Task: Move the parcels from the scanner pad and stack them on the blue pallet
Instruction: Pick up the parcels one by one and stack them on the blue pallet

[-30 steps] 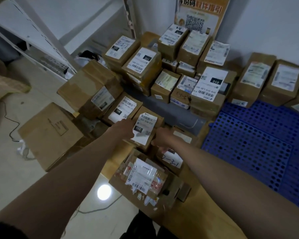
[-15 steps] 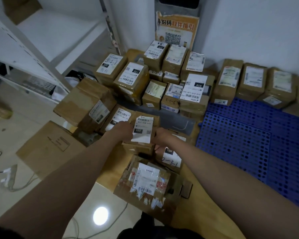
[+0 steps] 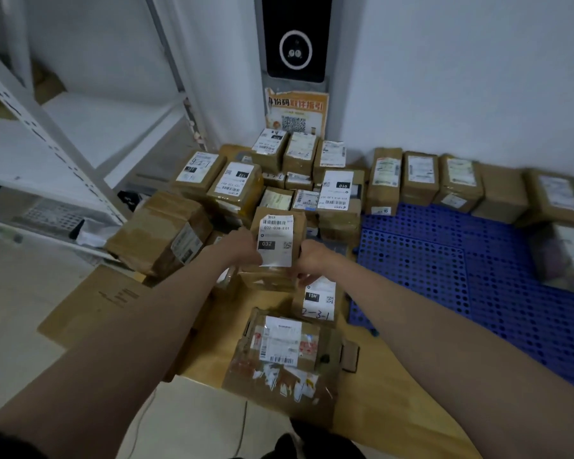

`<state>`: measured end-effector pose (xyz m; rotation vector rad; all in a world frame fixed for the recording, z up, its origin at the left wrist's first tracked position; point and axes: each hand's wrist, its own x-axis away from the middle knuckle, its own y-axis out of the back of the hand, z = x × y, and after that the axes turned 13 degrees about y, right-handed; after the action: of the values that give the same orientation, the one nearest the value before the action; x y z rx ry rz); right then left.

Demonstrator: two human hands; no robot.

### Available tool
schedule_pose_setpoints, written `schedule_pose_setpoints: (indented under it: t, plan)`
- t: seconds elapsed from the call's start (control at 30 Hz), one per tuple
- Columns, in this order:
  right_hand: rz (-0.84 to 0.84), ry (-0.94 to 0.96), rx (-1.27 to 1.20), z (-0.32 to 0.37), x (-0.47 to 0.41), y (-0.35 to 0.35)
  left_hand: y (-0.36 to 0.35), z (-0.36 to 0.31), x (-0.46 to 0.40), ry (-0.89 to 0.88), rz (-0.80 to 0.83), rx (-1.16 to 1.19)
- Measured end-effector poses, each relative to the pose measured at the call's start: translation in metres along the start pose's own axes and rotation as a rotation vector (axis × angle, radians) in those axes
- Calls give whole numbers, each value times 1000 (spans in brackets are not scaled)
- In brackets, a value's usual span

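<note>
"Brown cardboard box [image 3: 275,246], that's what both hands have got. See the white sticker on it that says 032?"

"Yes! How are they holding it?"

"The left hand [image 3: 242,250] grips the left side with its fingers bent round the edge. The right hand [image 3: 312,260] grips the right side, and its fingers curl under the bottom corner. The box is up off the wood, tipped so the sticker faces us."

"What is under it?"

"A wooden board [image 3: 395,392], light and yellowish. Just below the right hand lies a small box with 15H [image 3: 318,301] on its sticker. Closer to the person sits a bigger torn box [image 3: 279,359] with ripped tape and old stickers."

"Where is the blue thing?"

"The blue pallet [image 3: 444,276] is on the right, full of little holes. It touches the wooden board. A row of brown parcels [image 3: 421,180] stands along its far edge by the white wall [image 3: 461,77]."

"And behind the hands?"

"A big heap of parcels [image 3: 279,180] in the corner, all with white stickers. One fat box [image 3: 159,233] leans on the left of the heap. A flat sheet of cardboard [image 3: 93,303] lies on the floor beside it."

"What about the white thing on the left?"

"That's a white metal shelf [image 3: 63,154]. On the wall above the heap hangs a black screen [image 3: 295,38] with a white ring, and an orange poster [image 3: 295,111] under it."
</note>
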<state>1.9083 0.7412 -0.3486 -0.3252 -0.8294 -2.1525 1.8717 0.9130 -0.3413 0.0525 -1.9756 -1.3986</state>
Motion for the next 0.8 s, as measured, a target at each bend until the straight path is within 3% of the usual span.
schedule_pose_setpoints:
  t: [0.2,0.43,0.8]
  plan:
    - [-66,-27,-22,-4,48,14,2,-28,35,-136,48,27]
    - [-181,-93,6,-39,107,35,-10,-85,80,-335,97,-110]
    - [-279,-198,17,-111,193,90,-47,-194,119,-469,81,-283]
